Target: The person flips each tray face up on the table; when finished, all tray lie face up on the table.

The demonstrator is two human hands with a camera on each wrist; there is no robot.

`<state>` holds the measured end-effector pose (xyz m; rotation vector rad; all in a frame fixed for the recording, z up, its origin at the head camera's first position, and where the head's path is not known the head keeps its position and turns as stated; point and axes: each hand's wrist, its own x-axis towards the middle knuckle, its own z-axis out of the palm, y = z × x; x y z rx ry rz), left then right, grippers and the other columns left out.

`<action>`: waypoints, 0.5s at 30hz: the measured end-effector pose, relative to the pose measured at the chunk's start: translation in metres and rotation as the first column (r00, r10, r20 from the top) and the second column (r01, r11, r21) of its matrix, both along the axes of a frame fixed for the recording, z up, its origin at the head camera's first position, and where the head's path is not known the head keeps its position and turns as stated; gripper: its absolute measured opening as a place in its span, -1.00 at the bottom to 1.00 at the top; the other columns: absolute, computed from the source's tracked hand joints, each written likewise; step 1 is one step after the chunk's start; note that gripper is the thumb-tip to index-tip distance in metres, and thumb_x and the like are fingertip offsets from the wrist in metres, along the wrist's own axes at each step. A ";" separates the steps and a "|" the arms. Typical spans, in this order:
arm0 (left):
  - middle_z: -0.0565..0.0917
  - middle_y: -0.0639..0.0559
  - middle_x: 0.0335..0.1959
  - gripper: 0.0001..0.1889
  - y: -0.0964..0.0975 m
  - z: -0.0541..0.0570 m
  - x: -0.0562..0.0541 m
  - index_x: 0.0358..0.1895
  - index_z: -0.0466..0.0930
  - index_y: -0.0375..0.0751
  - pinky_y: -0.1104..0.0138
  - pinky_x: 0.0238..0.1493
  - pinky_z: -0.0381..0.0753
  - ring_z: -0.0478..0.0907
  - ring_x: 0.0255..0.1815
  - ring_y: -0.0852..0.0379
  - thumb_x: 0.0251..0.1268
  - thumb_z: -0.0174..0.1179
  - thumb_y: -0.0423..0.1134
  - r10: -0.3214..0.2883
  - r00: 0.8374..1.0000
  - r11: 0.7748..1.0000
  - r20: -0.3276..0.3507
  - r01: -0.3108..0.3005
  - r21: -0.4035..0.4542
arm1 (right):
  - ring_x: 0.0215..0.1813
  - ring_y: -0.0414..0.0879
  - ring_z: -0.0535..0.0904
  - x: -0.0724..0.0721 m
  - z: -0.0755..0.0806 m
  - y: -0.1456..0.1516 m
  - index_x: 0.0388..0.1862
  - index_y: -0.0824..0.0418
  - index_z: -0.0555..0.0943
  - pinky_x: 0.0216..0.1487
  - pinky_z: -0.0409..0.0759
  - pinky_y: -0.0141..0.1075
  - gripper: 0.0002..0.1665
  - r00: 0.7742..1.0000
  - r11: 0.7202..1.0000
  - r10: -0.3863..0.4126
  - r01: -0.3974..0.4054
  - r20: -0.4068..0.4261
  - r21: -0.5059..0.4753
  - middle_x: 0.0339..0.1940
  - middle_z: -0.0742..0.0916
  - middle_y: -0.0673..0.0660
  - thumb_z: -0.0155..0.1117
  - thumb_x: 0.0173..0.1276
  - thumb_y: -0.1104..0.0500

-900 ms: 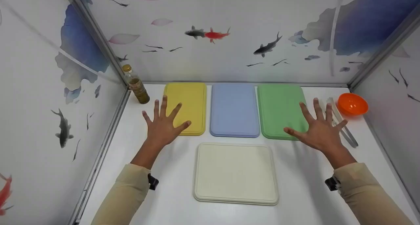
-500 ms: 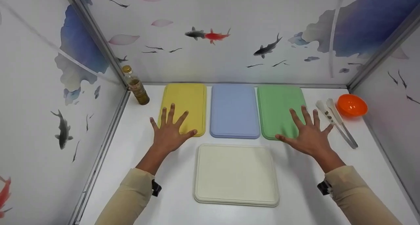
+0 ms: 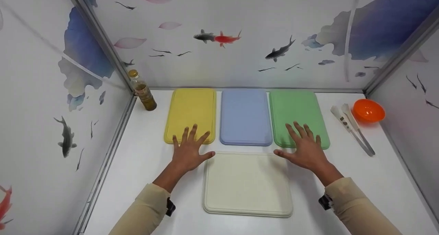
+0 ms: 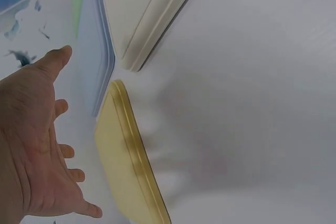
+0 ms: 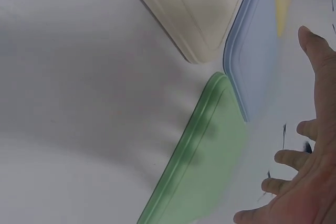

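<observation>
In the head view my left hand [image 3: 187, 155] hovers with spread fingers over the front edge of the yellow board [image 3: 190, 108], its thumb by the top left corner of the cream board [image 3: 247, 185]. My right hand [image 3: 306, 152] is spread above the front of the green board [image 3: 298, 115], its thumb over the cream board's top right corner. Neither hand holds anything. Both wrist views show a gap between the palms and the boards. Between the yellow and green boards lies a blue board [image 3: 245, 116].
An oil bottle [image 3: 144, 95] with a yellow cap stands at the back left corner. At the back right are tongs [image 3: 355, 130] and an orange bowl [image 3: 368, 110]. Printed wall panels [image 3: 240, 63] enclose the white table [image 3: 370, 187] at the back and sides.
Both hands have come nearer to me and closer together, from over the outer boards toward the cream board. The tongs, partly hidden earlier, now show fully. The boards have stayed in place.
</observation>
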<state>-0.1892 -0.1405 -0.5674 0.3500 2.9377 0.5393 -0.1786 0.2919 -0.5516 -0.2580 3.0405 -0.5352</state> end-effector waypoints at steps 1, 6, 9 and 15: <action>-0.02 -0.17 0.89 -0.11 0.002 -0.002 0.002 0.76 0.28 0.31 -0.58 0.66 -0.25 -0.14 0.89 -0.36 0.45 0.25 0.48 -0.003 1.000 1.000 0.007 0.003 0.004 | 0.82 0.52 -0.03 0.001 -0.002 -0.002 0.87 0.04 0.11 0.52 -0.01 0.75 0.38 1.000 1.000 0.009 -0.009 -0.002 0.001 0.86 0.18 0.32 0.40 0.34 -0.61; 0.03 -0.18 0.88 -0.11 0.010 -0.010 0.011 0.75 0.30 0.27 -0.55 0.68 -0.21 -0.11 0.88 -0.36 0.46 0.25 0.47 -0.030 0.999 1.000 0.028 0.030 0.005 | 0.77 0.52 0.15 0.004 -0.011 -0.009 0.84 0.10 0.18 0.50 0.20 0.68 0.35 0.999 0.999 0.037 -0.037 -0.008 -0.001 0.82 0.28 0.34 0.41 0.35 -0.59; 0.07 -0.20 0.86 -0.12 0.015 -0.015 0.014 0.75 0.32 0.25 -0.55 0.68 -0.16 -0.07 0.87 -0.37 0.46 0.24 0.47 -0.045 0.999 0.999 0.030 0.045 0.002 | 0.73 0.51 0.24 0.006 -0.015 -0.012 0.82 0.13 0.23 0.45 0.29 0.67 0.32 0.999 0.999 0.041 -0.041 -0.011 -0.012 0.79 0.34 0.35 0.43 0.35 -0.57; 0.16 -0.24 0.82 -0.14 0.026 -0.025 0.020 0.74 0.34 0.20 -0.54 0.68 -0.09 -0.01 0.86 -0.37 0.50 0.21 0.46 -0.064 0.997 0.998 0.051 0.064 0.002 | 0.62 0.49 0.40 0.011 -0.026 -0.019 0.77 0.18 0.34 0.40 0.46 0.56 0.28 0.998 0.998 0.065 -0.065 -0.012 -0.013 0.71 0.45 0.36 0.45 0.34 -0.56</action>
